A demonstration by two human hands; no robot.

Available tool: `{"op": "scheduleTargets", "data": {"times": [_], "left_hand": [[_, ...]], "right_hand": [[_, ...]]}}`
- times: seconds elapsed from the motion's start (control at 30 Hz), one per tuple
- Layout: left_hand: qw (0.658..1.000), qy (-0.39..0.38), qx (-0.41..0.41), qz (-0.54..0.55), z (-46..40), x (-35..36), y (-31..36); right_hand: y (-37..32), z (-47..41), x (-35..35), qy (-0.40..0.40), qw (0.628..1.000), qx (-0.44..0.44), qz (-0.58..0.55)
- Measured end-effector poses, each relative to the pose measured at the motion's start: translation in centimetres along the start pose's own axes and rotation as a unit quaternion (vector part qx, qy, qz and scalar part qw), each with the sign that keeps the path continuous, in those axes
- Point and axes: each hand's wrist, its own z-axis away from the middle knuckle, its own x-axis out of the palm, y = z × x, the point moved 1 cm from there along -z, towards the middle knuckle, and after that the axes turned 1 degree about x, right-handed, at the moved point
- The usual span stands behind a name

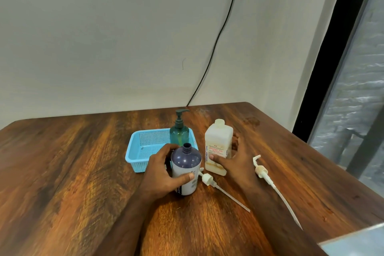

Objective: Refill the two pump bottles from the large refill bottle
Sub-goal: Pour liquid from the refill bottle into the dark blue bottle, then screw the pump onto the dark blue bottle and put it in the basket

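The purple bottle [186,169] stands upright near the middle of the desk [83,172], its neck open and its pump off, with a pale label covering the lower body and dark lettering running down one side. The left hand [164,174] is wrapped around it, thumb across the front of the label and fingers curled behind. Just to its right stands the white refill bottle [218,144], squarish, translucent and cream-stained, with red and blue print on its label and its top uncapped; the right hand [235,161] is spread open around it, thumb on the front face and fingers reaching around its far side. A green pump bottle [179,131] with its pump still on stands in the right end of a blue mesh basket [143,147] behind the purple one. Two white pumps with long dip tubes lie on the wood, one pump [207,178] between the hands, another pump [261,171] right of the right hand. The desk is dark, strongly grained wood, set against a plain pale wall [104,37] with a black cable [218,37] running down it.
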Motion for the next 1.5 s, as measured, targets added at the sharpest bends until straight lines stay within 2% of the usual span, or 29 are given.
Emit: {"op": "scheduleTargets", "data": {"times": [0.33, 0.6, 0.67, 0.83, 0.97, 1.1, 1.17, 1.27, 1.4, 1.5], "left_hand": [[1.0, -0.009, -0.015, 0.002, -0.2, 0.2, -0.5], [1.0, -0.003, -0.002, 0.002, -0.2, 0.2, -0.5], [1.0, -0.001, 0.003, -0.004, -0.2, 0.0, -0.6], [1.0, -0.001, 0.029, 0.0, -0.1, -0.4, 0.0], [0.999, 0.013, 0.043, 0.009, 0.0, -0.5, 0.2], [0.998, 0.018, 0.052, 0.001, 0.0, -0.5, 0.5], [0.998, 0.019, 0.053, 0.002, 0.1, -0.5, 0.5], [0.998, 0.015, 0.058, 0.003, 0.0, -0.5, 0.6], [0.999, 0.015, 0.047, 0.007, -0.1, -0.4, 0.1], [0.999, 0.017, 0.043, 0.003, -0.1, -0.3, 0.0]], "right_hand": [[-0.1, 0.9, -0.3, -0.011, 1.0, 0.002, 0.014], [-1.3, 3.1, -1.2, 0.113, 0.993, -0.023, 0.033], [-1.5, 3.9, -1.4, 0.121, 0.99, -0.049, 0.045], [-1.7, 5.8, -0.8, 0.008, 0.985, -0.114, 0.133], [-3.3, 6.3, 0.1, -0.108, 0.949, -0.12, 0.27], [-3.7, 6.0, 1.3, -0.141, 0.929, -0.1, 0.326], [-3.5, 5.8, 1.6, -0.149, 0.931, -0.086, 0.323], [-3.4, 5.7, 1.2, -0.104, 0.951, -0.075, 0.281], [-4.1, 5.2, 0.0, -0.036, 0.983, -0.079, 0.161], [-5.1, 4.5, -0.6, -0.017, 0.994, -0.077, 0.079]]}}
